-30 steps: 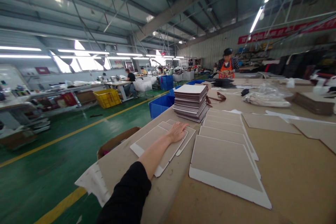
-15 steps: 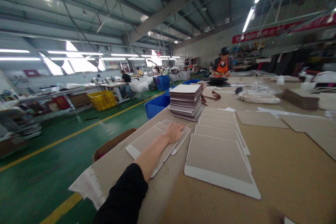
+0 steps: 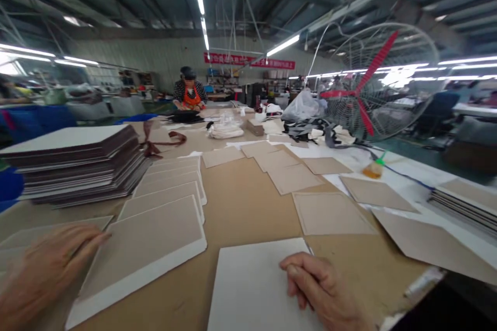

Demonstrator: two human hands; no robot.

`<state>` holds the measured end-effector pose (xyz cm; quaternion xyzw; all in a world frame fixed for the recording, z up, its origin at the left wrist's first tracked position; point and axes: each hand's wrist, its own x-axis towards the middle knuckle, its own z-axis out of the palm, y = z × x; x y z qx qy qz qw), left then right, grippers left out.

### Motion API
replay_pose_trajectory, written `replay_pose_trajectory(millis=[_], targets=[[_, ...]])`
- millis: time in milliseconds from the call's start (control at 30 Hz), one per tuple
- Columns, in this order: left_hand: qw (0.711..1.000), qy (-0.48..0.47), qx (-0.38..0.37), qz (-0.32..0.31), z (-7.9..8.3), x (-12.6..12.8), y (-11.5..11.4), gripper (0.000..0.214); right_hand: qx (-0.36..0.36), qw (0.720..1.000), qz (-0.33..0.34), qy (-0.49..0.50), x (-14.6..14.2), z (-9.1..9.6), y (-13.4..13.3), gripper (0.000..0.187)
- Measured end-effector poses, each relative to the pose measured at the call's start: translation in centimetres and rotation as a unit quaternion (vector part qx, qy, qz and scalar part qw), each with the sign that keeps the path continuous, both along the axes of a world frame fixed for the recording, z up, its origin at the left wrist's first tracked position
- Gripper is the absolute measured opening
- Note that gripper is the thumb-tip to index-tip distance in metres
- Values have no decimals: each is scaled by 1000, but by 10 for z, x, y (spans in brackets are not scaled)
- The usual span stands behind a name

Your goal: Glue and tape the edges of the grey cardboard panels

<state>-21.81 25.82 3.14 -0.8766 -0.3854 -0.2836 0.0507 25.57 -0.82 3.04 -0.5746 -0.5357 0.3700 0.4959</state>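
Note:
My left hand (image 3: 52, 264), a little blurred, lies with fingers stretched out over beige panels at the left. Its fingertips reach the edge of the nearest white-bordered beige panel (image 3: 151, 243) in an overlapping row. In front of me is a white board (image 3: 252, 284). My right hand (image 3: 318, 284) is over the board's right side, its fingers curled and the thumb pressed to the index finger. Whatever may be between those fingers is hidden. Behind my left hand stands a tall stack of dark-edged boards (image 3: 81, 160).
Loose beige panels (image 3: 334, 212) spread across the right of the table. A brush with a green part (image 3: 375, 167) lies near a stack of boards (image 3: 466, 207). A large fan with red blades (image 3: 357, 93) stands at the right; a person in an orange apron (image 3: 190, 94) is across the table.
The view has swung right and down. My left hand, earlier flat on the left panels, now shows at the left edge. My right hand and the white board have come into view.

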Motion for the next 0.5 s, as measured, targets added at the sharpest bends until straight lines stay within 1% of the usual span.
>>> replay_pose_trajectory(millis=[33,67,100,167,233,267,333,367,433,500], targets=[[998,-20,59,28,3,23,-20,16,3,1000,-20,-4,8,2,-6,50],[995,-30,90,17,7,49,-43,13,2,999,-41,-7,16,5,-11,51],[992,-46,115,-10,12,78,-66,11,-2,998,-58,-11,26,7,-14,52],[993,-24,95,-67,23,137,-109,8,-9,996,-78,-28,46,9,-17,53],[990,6,30,-138,34,189,-142,9,-6,995,-83,-61,65,9,-16,55],[986,17,-10,-165,39,210,-154,13,-6,993,-86,-79,73,8,-14,55],[972,47,-45,-226,41,244,-167,17,-12,990,-86,-107,86,4,-12,55],[966,51,-52,-246,38,257,-169,21,-22,990,-81,-114,90,4,-10,55],[960,55,-74,-264,24,277,-167,23,-44,991,-56,-114,93,7,-3,56],[960,48,-90,-259,0,292,-158,24,-38,992,-9,-123,88,19,11,57]])
